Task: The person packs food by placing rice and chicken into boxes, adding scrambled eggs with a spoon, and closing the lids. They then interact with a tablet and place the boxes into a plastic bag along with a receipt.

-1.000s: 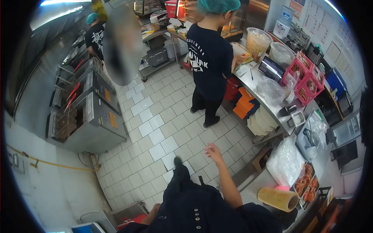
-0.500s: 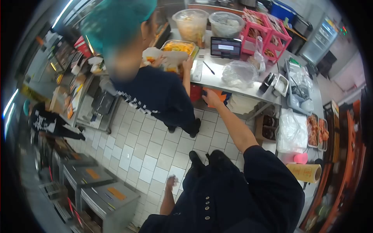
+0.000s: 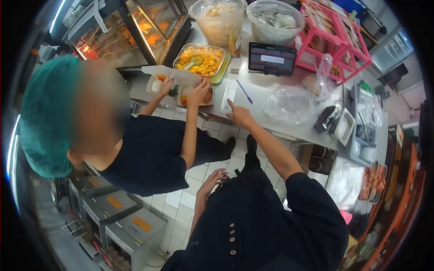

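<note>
My right hand (image 3: 238,114) reaches over the counter's front edge with its index finger stretched out and the other fingers curled. That fingertip is right at the lower part of a printed paper slip (image 3: 229,92), and the hand holds nothing. A blue pen (image 3: 244,91) lies just right of the slip. Low in front of my body is my left hand (image 3: 210,182), loosely bent with fingers apart and nothing visible in it. Left of the slip, a co-worker's two hands are on an open paper food box (image 3: 183,79) with food inside.
A tray of yellow food (image 3: 199,60) with a green spoon stands behind the box. Further right are a tablet (image 3: 272,59), a clear plastic bag (image 3: 289,105) and pink racks (image 3: 323,27). The co-worker (image 3: 149,149) stands close on my left. Two large tubs line the back.
My right hand has risen from below the counter edge to the slip. My left hand has moved up near my waist. The co-worker now appears further left, and the counter looks closer.
</note>
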The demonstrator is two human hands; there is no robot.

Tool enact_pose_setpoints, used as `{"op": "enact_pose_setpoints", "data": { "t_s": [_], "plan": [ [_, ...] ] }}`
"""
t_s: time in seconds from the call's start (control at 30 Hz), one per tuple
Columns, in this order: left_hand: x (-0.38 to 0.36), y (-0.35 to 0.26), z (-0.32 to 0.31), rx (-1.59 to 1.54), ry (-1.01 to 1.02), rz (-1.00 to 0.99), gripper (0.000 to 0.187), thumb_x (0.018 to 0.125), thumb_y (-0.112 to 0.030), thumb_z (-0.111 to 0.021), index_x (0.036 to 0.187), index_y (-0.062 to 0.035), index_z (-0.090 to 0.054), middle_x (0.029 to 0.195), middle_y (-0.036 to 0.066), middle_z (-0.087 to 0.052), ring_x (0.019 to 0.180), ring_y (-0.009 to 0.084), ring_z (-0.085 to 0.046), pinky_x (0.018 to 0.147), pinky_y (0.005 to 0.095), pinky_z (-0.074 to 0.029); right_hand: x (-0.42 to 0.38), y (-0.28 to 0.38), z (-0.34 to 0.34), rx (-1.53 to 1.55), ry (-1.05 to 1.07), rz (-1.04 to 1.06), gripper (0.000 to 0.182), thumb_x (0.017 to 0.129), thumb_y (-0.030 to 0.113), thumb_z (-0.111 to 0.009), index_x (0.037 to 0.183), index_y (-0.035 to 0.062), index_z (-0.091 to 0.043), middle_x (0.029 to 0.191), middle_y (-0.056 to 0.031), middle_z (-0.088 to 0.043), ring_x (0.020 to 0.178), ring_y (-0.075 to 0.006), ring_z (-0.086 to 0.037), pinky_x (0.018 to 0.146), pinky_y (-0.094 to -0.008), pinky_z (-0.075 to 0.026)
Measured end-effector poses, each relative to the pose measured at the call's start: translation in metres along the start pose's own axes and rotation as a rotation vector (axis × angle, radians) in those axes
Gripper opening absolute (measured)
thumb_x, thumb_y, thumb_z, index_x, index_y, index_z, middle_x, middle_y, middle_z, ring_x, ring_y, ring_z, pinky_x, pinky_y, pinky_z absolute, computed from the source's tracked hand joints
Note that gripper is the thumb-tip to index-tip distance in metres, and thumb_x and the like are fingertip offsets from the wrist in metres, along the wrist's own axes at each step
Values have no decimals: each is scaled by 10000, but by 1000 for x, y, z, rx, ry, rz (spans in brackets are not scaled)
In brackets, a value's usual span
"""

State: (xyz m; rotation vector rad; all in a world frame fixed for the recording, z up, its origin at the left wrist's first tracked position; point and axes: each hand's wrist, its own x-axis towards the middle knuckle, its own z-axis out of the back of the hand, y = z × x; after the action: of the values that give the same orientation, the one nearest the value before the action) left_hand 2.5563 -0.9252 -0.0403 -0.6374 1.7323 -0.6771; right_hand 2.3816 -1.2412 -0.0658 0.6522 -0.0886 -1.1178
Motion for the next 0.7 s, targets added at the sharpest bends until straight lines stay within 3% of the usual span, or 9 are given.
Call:
{"op": "enact_pose_setpoints", "data": {
  "t_s": [0.13, 0.23, 0.3, 0.53, 0.7],
  "plan": [
    [35, -46, -25, -33, -82, -19, 460, 1057, -409, -463, 1403, -108, -496, 1303, 65, -605, 1152, 167, -591, 947, 305, -432, 4, -14, -16, -9, -41, 28, 814, 908, 341, -610, 1551, 36, -214, 779, -220, -678, 691, -417, -649, 640, -532, -499],
    [71, -45, -17, 52, -154, -96, 428, 1050, -385, -498, 1362, -95, -536, 1213, 52, -640, 1091, 116, -583, 881, 261, -445, -4, -22, -22, 40, -118, 108, 800, 891, 355, -642, 1531, 42, -278, 695, -201, -661, 601, -400, -635, 552, -520, -486],
    [90, -58, -13, 137, -206, -167, 403, 1051, -329, -514, 1355, -66, -534, 1216, 67, -633, 1109, 141, -587, 931, 297, -459, -3, -22, -15, 71, -153, 149, 801, 891, 394, -656, 1526, 61, -300, 663, -208, -650, 565, -404, -627, 520, -518, -481],
    [137, -120, -17, 222, -249, -239, 378, 1040, -310, -534, 1329, -68, -557, 1190, 103, -655, 1118, 189, -617, 986, 337, -463, 5, -35, 4, 104, 18, 161, 801, 889, 435, -668, 1520, 94, -309, 697, -248, -652, 627, -450, -634, 582, -538, -487],
    [141, -134, -23, 330, -280, -220, 486, 1007, -447, -554, 1322, -78, -559, 1213, 118, -654, 1087, 240, -627, 967, 368, -476, 14, -38, 17, 131, 190, 168, 896, 899, 420, -656, 1563, 69, -167, 735, -227, -677, 678, -445, -660, 631, -530, -511]
  ]
}}
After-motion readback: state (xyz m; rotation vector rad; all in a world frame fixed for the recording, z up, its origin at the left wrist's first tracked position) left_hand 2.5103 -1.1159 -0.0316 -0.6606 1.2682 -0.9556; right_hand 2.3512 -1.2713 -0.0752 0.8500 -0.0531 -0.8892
